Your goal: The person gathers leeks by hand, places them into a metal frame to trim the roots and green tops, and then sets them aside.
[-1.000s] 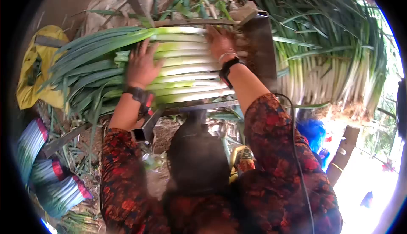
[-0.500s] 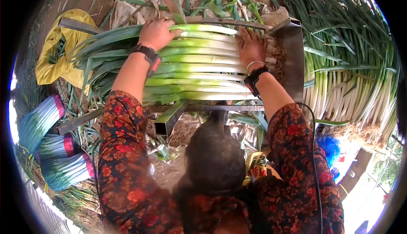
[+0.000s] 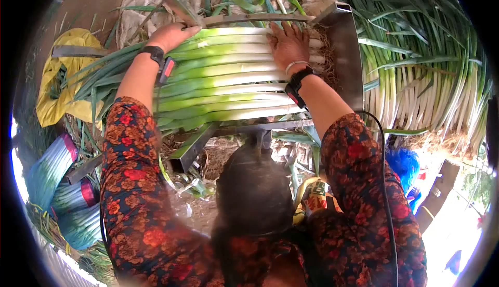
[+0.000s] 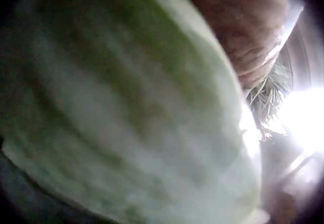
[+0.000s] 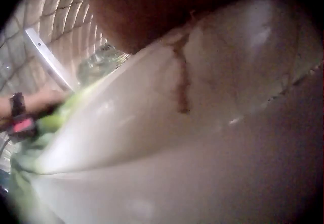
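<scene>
Leeks [image 3: 228,69] lie left-right.
Right grip [image 3: 290,48], nearer roots [image 3: 330,63], spread on far ones; left grip [image 3: 173,36] at far edge, closure unclear.

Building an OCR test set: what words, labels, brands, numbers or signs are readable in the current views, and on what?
No text is readable.
Yellow item with red patches: dark marks that may be print, too small and blurred to read.
Left wrist device and right wrist device: no lettering can be made out.
Both wrist views: no lettering visible.
</scene>
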Demonstrator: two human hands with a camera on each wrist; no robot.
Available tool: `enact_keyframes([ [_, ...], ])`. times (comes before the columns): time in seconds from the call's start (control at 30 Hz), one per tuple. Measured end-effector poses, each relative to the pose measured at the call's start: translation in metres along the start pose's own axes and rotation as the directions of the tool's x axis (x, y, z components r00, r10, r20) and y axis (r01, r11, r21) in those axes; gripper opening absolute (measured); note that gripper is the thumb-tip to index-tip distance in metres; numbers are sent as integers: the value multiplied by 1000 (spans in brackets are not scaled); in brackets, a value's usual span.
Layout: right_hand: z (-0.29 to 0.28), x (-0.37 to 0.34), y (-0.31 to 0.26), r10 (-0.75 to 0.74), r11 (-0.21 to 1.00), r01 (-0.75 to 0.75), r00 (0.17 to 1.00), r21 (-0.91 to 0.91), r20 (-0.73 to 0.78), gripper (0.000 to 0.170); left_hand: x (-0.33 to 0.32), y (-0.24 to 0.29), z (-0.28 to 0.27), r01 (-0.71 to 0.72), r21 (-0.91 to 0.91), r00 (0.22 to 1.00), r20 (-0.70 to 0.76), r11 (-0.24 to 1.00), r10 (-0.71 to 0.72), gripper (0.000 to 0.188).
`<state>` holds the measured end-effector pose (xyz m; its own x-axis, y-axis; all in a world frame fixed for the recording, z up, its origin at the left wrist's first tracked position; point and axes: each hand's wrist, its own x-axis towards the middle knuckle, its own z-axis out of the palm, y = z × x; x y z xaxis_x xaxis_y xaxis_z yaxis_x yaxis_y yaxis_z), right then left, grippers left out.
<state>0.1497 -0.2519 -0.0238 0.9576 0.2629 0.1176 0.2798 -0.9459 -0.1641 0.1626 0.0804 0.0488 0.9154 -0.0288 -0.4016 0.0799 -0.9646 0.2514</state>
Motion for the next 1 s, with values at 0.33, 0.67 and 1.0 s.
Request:
enact_keyframes([
  [0.33,-64,7,-22,139,989,-148,943,6,302,61,-28,54,-14,236,408,954,-272,882,-129,56],
  [0.67,-173,-198,-19,-257,551,65,962,832,95,20,-178,179,-150,-285,-72,883,-409,956,232,35],
  [1.0,-98,-278,210,653,433,-532,742,727,154,25,-295,413,-24,-819,-389,531,-238,421,813,33],
])
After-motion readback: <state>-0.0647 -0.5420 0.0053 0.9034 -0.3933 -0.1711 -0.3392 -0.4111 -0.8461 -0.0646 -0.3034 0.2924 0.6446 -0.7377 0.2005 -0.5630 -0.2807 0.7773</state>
